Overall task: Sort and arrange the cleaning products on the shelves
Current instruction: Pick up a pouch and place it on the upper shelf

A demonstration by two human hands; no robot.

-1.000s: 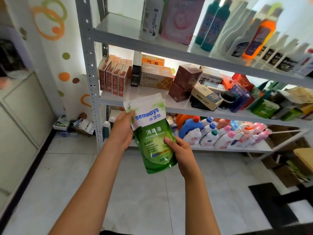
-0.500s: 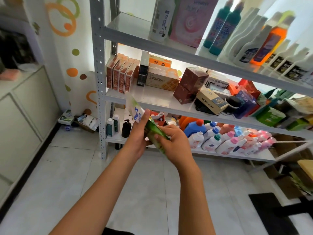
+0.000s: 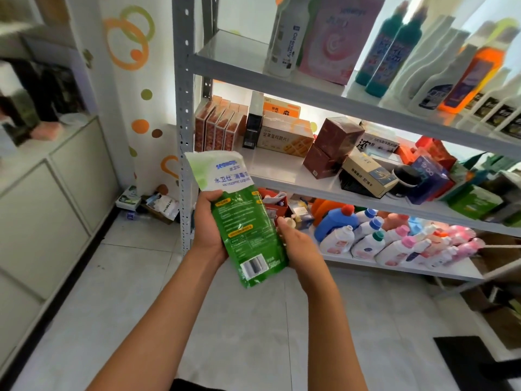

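Green refill pouch (image 3: 242, 221) gripped by both hands.

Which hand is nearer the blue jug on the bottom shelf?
Right. The right hand is just left of the blue jug; the left hand grips the green pouch, farther left.

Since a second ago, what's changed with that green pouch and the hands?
The pouch has been turned over: its front faced the camera a second ago, it was edge-on midway, and now the back with the barcode shows. The left hand still grips its left edge. The right hand, which held the lower right edge, now only touches that side, fingers hidden behind. The goods on the shelves look unmoved.
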